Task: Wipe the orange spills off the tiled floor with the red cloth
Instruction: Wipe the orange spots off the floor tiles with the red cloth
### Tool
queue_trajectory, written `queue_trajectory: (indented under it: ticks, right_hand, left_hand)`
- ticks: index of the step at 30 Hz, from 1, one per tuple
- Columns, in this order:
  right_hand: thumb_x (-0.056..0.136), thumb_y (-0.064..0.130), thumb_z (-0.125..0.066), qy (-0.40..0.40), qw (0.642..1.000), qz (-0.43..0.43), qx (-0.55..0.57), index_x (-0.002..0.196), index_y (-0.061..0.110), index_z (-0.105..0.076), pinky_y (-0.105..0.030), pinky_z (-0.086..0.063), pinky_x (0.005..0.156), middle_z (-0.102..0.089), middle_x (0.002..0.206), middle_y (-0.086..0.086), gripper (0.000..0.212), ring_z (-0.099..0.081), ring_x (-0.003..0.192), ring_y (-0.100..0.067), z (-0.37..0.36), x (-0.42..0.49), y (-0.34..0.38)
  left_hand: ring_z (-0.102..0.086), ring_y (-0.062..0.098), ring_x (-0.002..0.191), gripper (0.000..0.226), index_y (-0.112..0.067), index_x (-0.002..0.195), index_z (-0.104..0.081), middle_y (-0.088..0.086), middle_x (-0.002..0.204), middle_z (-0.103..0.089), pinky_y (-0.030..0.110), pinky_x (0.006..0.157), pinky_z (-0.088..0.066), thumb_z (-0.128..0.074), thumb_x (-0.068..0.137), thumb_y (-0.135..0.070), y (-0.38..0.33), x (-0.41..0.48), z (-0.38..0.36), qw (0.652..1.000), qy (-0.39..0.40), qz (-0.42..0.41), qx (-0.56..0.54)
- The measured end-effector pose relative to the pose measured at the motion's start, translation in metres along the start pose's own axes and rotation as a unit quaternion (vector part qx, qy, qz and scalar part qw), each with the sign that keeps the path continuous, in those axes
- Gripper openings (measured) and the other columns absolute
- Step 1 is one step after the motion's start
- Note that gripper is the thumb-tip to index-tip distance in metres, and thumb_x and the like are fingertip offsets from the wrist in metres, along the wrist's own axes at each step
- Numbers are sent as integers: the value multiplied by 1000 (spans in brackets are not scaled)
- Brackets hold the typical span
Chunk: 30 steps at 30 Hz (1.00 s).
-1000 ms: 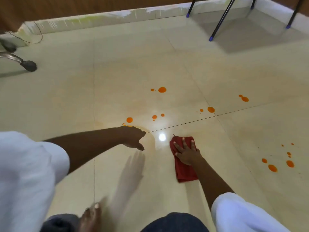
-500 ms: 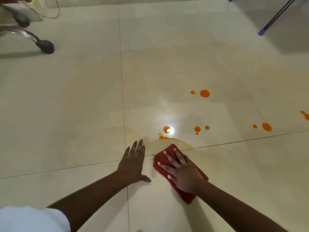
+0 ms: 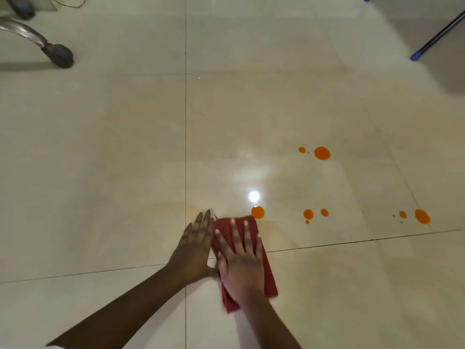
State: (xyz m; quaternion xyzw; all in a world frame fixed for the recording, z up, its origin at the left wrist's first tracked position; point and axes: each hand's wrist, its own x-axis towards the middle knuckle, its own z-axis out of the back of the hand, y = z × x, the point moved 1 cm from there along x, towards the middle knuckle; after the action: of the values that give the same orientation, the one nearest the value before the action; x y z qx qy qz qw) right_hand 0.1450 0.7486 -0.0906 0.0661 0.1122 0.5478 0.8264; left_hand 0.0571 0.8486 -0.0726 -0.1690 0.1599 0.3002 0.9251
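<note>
Half a second before, my left hand [image 3: 193,250] lay apart from the red cloth [image 3: 269,279], which sat slantwise under my right hand [image 3: 241,268]. Now the cloth pointed straight away from me, and the left hand had closed in until its fingers lay along the cloth's left edge, thumb tucked against the right hand. The small orange streak beside the nearest drop [image 3: 257,212] was gone; only a pale, watery orange film [image 3: 279,231] showed on the tile there.

Both hands lay flat. The right was spread, palm and straight fingers pressing down on the cloth; the left had its fingers straight and close together on the tiled floor [image 3: 100,147]. The cloth was a long folded strip of dull, soft red fabric lying across a dark grout line, its far edge just short of the nearest drop.

The floor was glossy cream tile with a hard white glare spot [image 3: 254,196]. The orange spills were round, opaque beads: a large one [image 3: 322,153] farther off, a pair [image 3: 308,214] and another [image 3: 422,216] to the right. A chrome chair leg [image 3: 22,32] ended in a dark castor [image 3: 59,55].
</note>
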Motion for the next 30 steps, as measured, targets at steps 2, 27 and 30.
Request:
queue_trajectory:
  ticks: [2, 27, 30]
  right_hand:
    - [87, 43, -29, -11, 999, 1, -42, 139, 37, -36, -52, -21, 110, -31, 150, -5, 53, -18, 140, -31, 9, 35, -15]
    - [85, 39, -14, 23, 998, -19, -52, 145, 35, -21, -54, -13, 112, -14, 156, -7, 60, -7, 143, -32, 22, 98, -47]
    - [85, 37, -17, -15, 981, -191, -21, 146, 36, -16, -52, -9, 112, -13, 157, -7, 61, -4, 144, -31, 31, 101, -108]
  left_hand:
    - [24, 27, 137, 139, -4, 142, 15, 7, 147, 27, 38, 112, 9, -67, 53, -72, 2, 0, -2, 1000, 17, -3, -15]
    - [39, 27, 130, 143, -4, 137, 29, 8, 139, 45, 44, 112, 15, -71, 58, -67, -4, 8, -2, 996, 82, 29, -10]
    - [40, 29, 130, 144, -4, 131, 35, 9, 139, 46, 44, 111, 17, -71, 57, -67, -5, 8, -2, 996, 85, 27, -14]
